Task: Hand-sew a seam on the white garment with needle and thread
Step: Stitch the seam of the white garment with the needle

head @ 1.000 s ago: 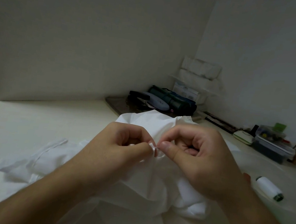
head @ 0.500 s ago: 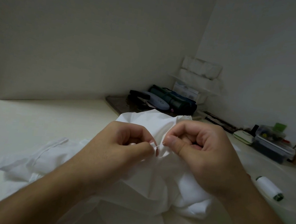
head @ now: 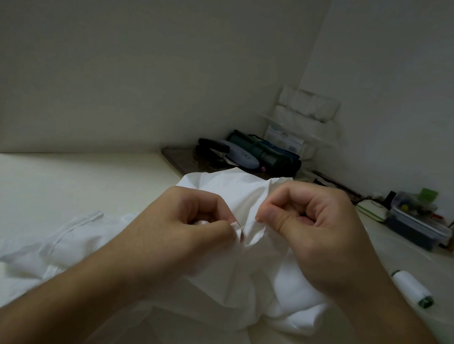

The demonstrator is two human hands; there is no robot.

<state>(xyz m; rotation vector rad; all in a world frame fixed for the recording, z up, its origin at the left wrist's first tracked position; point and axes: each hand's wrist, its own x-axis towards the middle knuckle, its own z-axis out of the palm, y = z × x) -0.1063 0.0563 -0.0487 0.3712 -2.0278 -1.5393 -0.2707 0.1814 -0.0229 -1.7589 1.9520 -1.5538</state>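
A stitch is judged under way, the seam unfinished: the crumpled white cotton garment (head: 234, 282) on the pale table (head: 60, 178) is pinched by the left hand (head: 198, 226), the thin needle (head: 257, 219) by the right hand (head: 316, 227).

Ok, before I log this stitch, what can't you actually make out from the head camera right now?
- Needle: only a thin sliver shows between the hands; too small to tell its eye or thread.
- Seam on the white garment: hidden under the left hand and right hand.
- Clear storage box: contents dim and too small.
- Thread spool: any strand leading to the garment is invisible.
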